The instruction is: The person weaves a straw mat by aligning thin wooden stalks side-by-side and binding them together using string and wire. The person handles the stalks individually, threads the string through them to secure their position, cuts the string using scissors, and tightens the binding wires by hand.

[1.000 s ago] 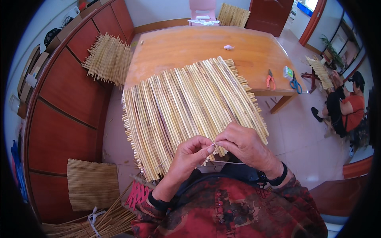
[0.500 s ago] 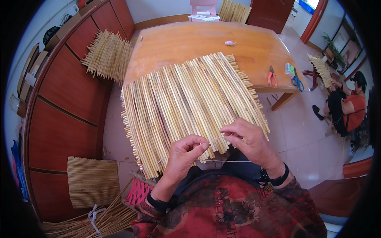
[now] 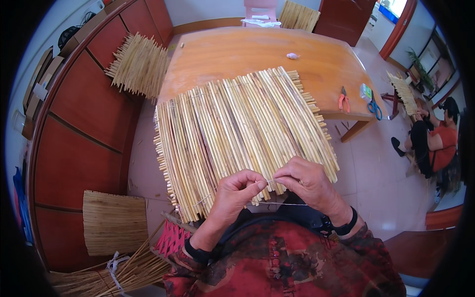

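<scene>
A thick mat of pale reed stalks [image 3: 237,133], bound with thin cross ties, slopes from the wooden table down toward my lap. Over its near edge, my left hand [image 3: 238,190] pinches a thin pale string [image 3: 277,203] between thumb and forefinger. Close beside it, my right hand [image 3: 309,183] also has thumb and fingertips closed on the string. A short stretch of it runs between the two pinches, and a looser length passes below both hands. Whether the string is knotted there is too small to tell.
Pliers [image 3: 343,100], blue scissors [image 3: 374,109] and a small green-and-clear box [image 3: 365,92] lie on the table [image 3: 222,54]. Bundled reeds [image 3: 136,277] and a reed mat [image 3: 115,222] are at left, near red cabinets [image 3: 74,168]. At right sits another person [image 3: 442,141].
My right hand has come in toward my left, so the string between them is shorter. The view has shifted slightly.
</scene>
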`<state>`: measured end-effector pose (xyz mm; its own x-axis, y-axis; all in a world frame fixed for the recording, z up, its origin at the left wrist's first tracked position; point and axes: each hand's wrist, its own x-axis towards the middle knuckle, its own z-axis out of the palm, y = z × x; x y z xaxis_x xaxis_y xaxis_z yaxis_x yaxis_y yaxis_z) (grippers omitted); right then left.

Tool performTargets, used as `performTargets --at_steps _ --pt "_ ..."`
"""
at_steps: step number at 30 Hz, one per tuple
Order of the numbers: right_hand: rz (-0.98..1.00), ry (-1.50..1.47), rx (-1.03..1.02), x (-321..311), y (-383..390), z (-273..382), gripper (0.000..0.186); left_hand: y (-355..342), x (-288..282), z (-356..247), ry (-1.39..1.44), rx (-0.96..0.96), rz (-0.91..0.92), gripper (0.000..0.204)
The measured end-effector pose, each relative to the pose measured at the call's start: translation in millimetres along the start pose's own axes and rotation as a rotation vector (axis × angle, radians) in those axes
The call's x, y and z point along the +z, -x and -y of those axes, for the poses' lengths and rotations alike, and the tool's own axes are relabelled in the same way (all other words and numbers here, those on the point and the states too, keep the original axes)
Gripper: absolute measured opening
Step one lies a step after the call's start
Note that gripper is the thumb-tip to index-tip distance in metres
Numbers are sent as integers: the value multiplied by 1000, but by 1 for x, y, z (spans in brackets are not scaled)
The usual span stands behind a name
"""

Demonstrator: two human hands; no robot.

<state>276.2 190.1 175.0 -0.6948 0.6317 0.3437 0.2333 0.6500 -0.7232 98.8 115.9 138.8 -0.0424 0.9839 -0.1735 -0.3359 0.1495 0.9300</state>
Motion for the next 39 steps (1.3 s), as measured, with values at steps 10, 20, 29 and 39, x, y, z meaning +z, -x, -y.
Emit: performTargets --at_steps 10,20,29,39 --pt "-21 -850 538 8 1 -3 10 -2 -3 6 89 30 29 10" --pt "-4 -224 -32 18 -10 7 8 2 3 18 207 112 -96 10" --pt "-64 279 -453 19 -18 1 16 11 12 6 -66 255 -204 15" --pt "52 419 -491 10 -14 3 16 3 4 5 130 29 -71 19"
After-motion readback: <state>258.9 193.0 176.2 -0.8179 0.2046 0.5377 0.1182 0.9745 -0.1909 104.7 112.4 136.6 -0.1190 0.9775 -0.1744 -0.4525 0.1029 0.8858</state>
